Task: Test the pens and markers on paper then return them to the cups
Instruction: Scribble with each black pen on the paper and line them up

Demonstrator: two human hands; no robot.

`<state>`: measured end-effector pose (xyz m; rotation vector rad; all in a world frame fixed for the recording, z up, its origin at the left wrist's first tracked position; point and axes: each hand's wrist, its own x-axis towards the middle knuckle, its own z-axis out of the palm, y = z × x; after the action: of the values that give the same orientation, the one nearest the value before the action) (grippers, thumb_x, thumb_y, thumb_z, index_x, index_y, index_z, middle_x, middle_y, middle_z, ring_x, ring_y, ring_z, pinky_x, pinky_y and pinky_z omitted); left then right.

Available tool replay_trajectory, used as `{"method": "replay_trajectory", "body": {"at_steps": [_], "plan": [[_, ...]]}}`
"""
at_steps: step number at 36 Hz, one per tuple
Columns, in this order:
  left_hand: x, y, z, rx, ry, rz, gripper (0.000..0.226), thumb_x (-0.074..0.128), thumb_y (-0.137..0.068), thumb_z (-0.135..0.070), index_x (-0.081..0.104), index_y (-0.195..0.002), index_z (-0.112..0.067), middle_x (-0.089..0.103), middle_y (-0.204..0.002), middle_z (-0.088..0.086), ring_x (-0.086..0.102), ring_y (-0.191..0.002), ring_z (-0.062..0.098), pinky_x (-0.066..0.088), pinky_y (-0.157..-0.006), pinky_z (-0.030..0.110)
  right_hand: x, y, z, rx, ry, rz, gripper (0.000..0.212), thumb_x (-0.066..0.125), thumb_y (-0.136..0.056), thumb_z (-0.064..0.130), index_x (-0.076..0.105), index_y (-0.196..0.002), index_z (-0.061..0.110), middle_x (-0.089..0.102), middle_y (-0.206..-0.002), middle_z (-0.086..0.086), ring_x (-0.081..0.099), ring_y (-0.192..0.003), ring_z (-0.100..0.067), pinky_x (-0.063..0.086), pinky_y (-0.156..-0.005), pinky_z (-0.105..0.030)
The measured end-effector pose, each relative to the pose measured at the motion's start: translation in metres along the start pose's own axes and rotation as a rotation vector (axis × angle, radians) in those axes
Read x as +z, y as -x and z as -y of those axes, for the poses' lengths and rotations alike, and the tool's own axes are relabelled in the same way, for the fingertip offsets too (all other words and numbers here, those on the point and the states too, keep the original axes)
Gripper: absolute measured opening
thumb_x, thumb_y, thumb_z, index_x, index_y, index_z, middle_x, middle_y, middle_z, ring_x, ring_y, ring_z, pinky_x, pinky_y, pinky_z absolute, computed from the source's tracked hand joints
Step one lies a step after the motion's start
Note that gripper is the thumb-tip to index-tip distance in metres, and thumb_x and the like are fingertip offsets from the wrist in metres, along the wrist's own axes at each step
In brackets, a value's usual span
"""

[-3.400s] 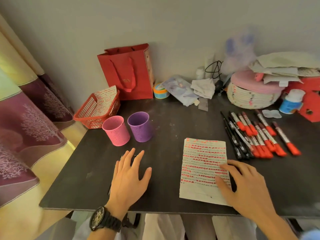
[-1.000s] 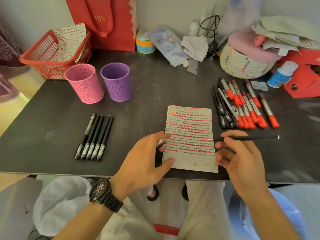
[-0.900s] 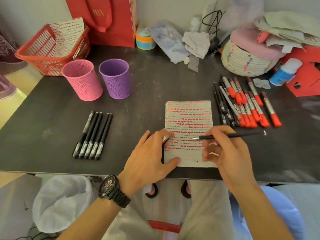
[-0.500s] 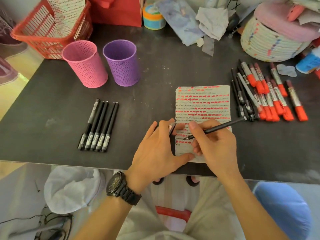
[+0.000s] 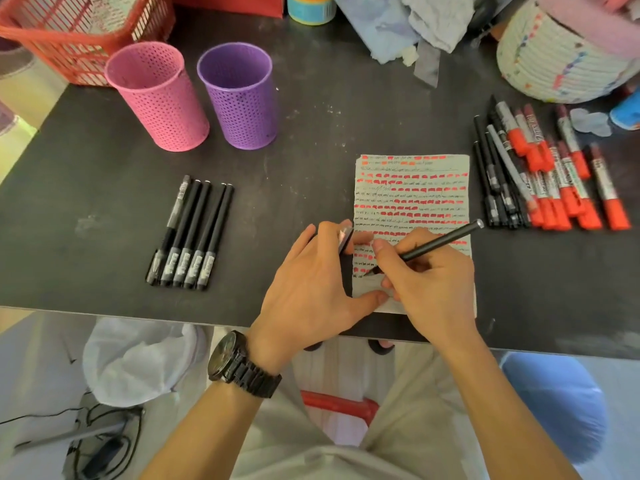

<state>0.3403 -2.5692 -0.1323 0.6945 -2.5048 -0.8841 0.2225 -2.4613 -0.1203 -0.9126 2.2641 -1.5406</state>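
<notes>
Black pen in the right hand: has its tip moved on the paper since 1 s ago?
Yes. Judged against the paper, the black pen in the right hand has swung its tip from the sheet's right edge to its lower-left area.

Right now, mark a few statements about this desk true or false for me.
1. The right hand holds a black pen with its tip on the paper. True.
2. The pink cup stands right of the purple cup. False: it stands left of it.
3. Five capped pens lie in a row left of the paper. True.
4. The red-capped markers stand in the purple cup. False: they lie on the table, right of the paper.
5. The left hand is empty. False: it holds a pen cap between its fingers, thumb on the paper.
</notes>
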Motion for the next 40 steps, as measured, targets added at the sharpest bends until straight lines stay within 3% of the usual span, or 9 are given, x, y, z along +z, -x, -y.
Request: {"method": "replay_trajectory", "body": {"at_steps": [5,12,21,29,35,40], "plan": [[-0.0003,-0.0004,-0.0003,0.000,0.000,-0.002,0.070,0.077,-0.070,-0.061,0.035,-0.115,-0.028,0.057,-0.128,-0.016,0.042,-0.125,-0.002,0.046,-0.106,0.040,0.0005,-0.0002,0.0002,-0.020,0.031,0.003,0.022,0.075,-0.090,0.021,0.065,-0.071,0.016,0.068,-0.059,0.012,0.067,-0.058,-0.002,0.047,-0.059,-0.007],[-0.0020,-0.0011,-0.0006,0.002,-0.016,0.000,0.068,0.075,-0.071,-0.063,0.024,-0.109,-0.039,0.058,-0.128,-0.018,0.042,-0.125,-0.003,0.044,-0.109,0.037,0.0007,-0.0004,-0.0001,-0.023,0.027,0.007,0.023,0.074,-0.091,0.021,0.064,-0.071,0.016,0.068,-0.059,0.011,0.068,-0.058,-0.004,0.048,-0.059,-0.009],[0.0003,-0.0014,0.0012,0.004,-0.015,0.003,0.068,0.076,-0.071,-0.063,0.039,-0.115,-0.026,0.057,-0.127,-0.020,0.042,-0.125,-0.003,0.043,-0.109,0.035,0.0003,-0.0005,-0.0020,-0.027,0.029,0.007,0.023,0.073,-0.091,0.019,0.062,-0.071,0.019,0.068,-0.060,0.012,0.068,-0.060,-0.001,0.047,-0.059,-0.006],[-0.0002,-0.0012,0.0001,0.020,-0.027,-0.030,0.069,0.079,-0.069,-0.061,0.028,-0.108,-0.036,0.058,-0.123,-0.020,0.044,-0.122,-0.003,0.046,-0.106,0.035,0.0005,-0.0008,-0.0023,-0.035,0.037,0.005,0.023,0.073,-0.092,0.019,0.063,-0.071,0.015,0.068,-0.058,0.010,0.067,-0.058,-0.002,0.046,-0.059,-0.006],[0.0013,-0.0010,0.0017,0.023,-0.019,-0.019,0.068,0.078,-0.069,-0.062,0.040,-0.113,-0.027,0.057,-0.122,-0.021,0.043,-0.119,-0.005,0.045,-0.107,0.035,0.0001,-0.0012,-0.0022,-0.035,0.054,0.005,0.023,0.073,-0.091,0.020,0.063,-0.071,0.015,0.067,-0.059,0.011,0.068,-0.061,-0.002,0.046,-0.058,-0.007],[-0.0004,-0.0015,0.0002,0.038,-0.036,-0.046,0.067,0.080,-0.067,-0.060,0.033,-0.106,-0.033,0.040,-0.109,-0.031,0.041,-0.108,-0.011,0.044,-0.099,0.030,0.0000,-0.0012,-0.0018,-0.049,0.056,0.004,0.024,0.073,-0.092,0.019,0.062,-0.070,0.017,0.068,-0.059,0.012,0.067,-0.060,-0.001,0.045,-0.059,-0.006]]}}
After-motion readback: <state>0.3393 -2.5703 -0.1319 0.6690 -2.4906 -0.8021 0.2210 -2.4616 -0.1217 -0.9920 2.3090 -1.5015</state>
